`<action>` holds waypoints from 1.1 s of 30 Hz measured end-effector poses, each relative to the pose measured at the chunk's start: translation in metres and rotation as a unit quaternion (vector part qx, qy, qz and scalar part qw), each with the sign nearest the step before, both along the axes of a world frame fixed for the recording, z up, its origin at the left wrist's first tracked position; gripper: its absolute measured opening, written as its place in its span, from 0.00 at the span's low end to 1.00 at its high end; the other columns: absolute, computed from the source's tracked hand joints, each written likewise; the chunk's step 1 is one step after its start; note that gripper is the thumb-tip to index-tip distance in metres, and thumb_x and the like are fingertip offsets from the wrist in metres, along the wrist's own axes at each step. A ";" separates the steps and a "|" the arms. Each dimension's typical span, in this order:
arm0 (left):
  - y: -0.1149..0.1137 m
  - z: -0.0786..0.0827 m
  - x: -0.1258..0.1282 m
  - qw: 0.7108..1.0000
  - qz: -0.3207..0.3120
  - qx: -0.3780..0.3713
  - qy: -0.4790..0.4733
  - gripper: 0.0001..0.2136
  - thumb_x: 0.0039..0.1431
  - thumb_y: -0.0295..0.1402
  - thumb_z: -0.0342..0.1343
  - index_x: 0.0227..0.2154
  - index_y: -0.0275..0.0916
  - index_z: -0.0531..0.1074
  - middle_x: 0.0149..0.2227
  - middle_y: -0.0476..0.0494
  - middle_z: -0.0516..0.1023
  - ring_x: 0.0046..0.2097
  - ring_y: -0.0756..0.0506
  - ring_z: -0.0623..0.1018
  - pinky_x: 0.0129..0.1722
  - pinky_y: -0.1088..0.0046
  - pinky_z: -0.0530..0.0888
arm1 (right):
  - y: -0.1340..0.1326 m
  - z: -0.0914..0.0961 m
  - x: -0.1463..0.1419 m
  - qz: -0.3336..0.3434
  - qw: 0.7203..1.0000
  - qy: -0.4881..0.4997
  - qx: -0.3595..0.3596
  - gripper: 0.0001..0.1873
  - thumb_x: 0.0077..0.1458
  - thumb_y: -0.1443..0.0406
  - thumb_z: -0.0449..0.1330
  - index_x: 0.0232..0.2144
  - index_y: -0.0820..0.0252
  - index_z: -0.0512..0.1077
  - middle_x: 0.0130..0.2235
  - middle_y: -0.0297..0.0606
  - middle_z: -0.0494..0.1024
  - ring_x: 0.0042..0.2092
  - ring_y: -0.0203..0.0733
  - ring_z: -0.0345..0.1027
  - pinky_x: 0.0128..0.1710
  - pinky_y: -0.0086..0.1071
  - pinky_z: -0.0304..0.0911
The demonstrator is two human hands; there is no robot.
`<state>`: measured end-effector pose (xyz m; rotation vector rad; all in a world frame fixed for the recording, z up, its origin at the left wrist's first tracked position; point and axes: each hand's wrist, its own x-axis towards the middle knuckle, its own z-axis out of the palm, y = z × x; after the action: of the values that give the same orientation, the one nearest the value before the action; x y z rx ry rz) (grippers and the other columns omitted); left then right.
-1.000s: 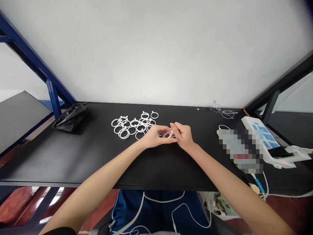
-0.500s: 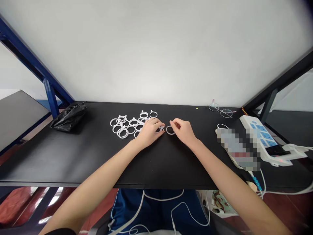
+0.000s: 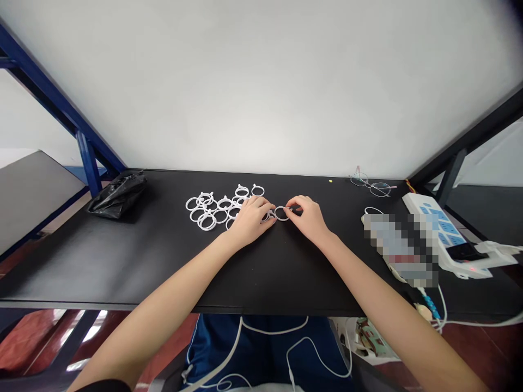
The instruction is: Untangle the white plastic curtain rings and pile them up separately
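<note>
Several white plastic curtain rings (image 3: 209, 212), each with a small eyelet, lie loosely overlapping on the black table. My left hand (image 3: 254, 216) rests at the right end of this pile, its thumb and fingers closed around a few rings (image 3: 268, 218) that it partly hides. Just to its right, my right hand (image 3: 307, 215) pinches a single curtain ring (image 3: 281, 220) between thumb and fingertips. That ring's left side is up against the left hand's fingertips; whether it links with the rings there I cannot tell.
A black plastic bag (image 3: 118, 196) lies at the table's left. Toward the right are eyeglasses (image 3: 379, 189), a blurred-out phone (image 3: 398, 247) with a cable, and a white power strip (image 3: 439, 226) with a charger. The wall (image 3: 261, 98) rises behind the black table (image 3: 171, 261).
My right hand has brought its ring left, up to the left hand's fingertips, and the ring is slightly raised. The left hand stays in place on its rings.
</note>
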<state>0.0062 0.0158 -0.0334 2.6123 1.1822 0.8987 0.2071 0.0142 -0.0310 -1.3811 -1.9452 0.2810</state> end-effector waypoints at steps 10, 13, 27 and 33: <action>-0.004 0.001 0.002 1.000 -0.009 0.023 0.003 0.07 0.62 0.32 0.54 0.41 0.40 0.73 0.42 0.44 0.74 0.46 0.42 0.70 0.48 0.61 0.68 | 0.002 -0.002 0.000 0.004 0.999 -0.021 -0.032 0.02 0.55 0.67 0.59 0.30 0.57 0.71 0.33 0.36 0.75 0.38 0.42 0.69 0.39 0.36 0.65; -0.005 0.002 0.003 1.000 -0.007 0.026 0.006 0.06 0.62 0.31 0.54 0.41 0.41 0.73 0.42 0.44 0.74 0.46 0.42 0.70 0.49 0.61 0.67 | 0.002 -0.002 0.001 0.000 0.999 -0.020 -0.038 0.02 0.53 0.69 0.59 0.30 0.57 0.71 0.32 0.35 0.76 0.36 0.42 0.69 0.37 0.34 0.64; -0.006 0.003 0.003 0.999 -0.004 0.027 0.019 0.07 0.62 0.31 0.52 0.42 0.41 0.72 0.42 0.44 0.74 0.48 0.42 0.70 0.50 0.61 0.66 | 0.002 -0.001 0.005 -0.018 0.999 0.014 -0.038 0.05 0.49 0.71 0.57 0.29 0.58 0.71 0.30 0.35 0.77 0.30 0.39 0.69 0.33 0.34 0.66; -0.006 0.004 0.003 0.999 -0.009 0.023 0.021 0.07 0.63 0.31 0.52 0.42 0.41 0.72 0.42 0.44 0.75 0.48 0.42 0.70 0.51 0.61 0.65 | 0.003 -0.001 0.004 -0.004 0.998 0.043 -0.042 0.07 0.46 0.73 0.57 0.29 0.59 0.71 0.31 0.36 0.77 0.30 0.38 0.70 0.33 0.32 0.68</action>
<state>0.0091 0.0097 -0.0298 2.6869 1.1607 0.8815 0.2110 0.0171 -0.0321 -1.4066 -1.8757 0.4150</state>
